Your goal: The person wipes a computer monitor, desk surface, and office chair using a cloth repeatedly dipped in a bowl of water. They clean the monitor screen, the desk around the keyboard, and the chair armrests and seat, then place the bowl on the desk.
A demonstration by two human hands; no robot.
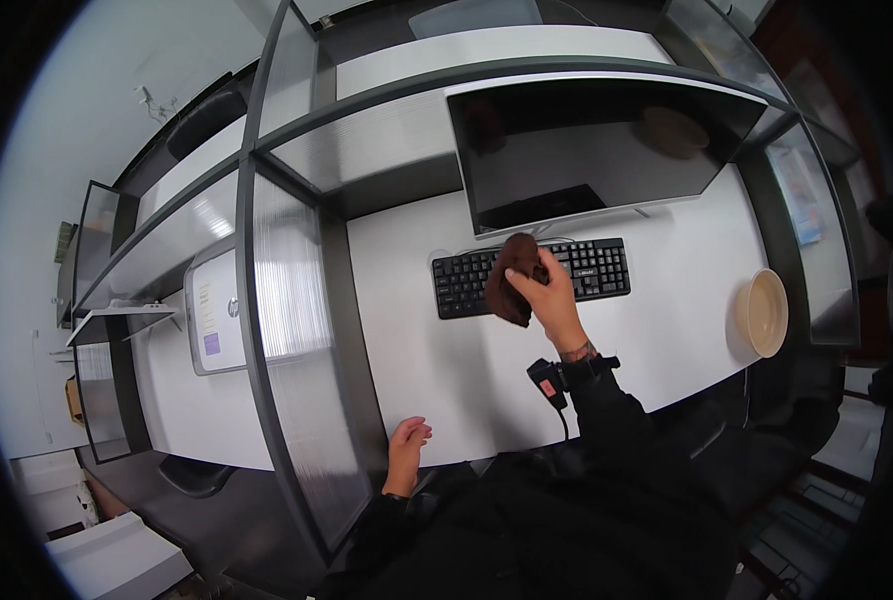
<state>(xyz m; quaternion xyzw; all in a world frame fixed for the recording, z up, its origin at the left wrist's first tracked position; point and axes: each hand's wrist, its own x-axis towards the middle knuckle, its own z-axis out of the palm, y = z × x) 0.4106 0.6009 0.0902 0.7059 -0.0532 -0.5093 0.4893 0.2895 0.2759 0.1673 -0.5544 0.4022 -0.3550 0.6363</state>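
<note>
One brown cloth in the right hand, at the black keyboard on the white table.
Head view: the right hand (551, 300) grips the cloth (509, 290) between thumb and fingers, over the middle of the keyboard (603, 270); whether cloth touches keys cannot be told. The left hand (406, 452), half open with fingers loosely bent, is near the front edge of the table (406, 360). A dark monitor (586, 150) stands behind the keyboard; a tan bowl (763, 313) sits at right.

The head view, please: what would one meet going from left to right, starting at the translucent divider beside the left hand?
Translucent divider → left hand → brown cloth → beige bowl.
</note>
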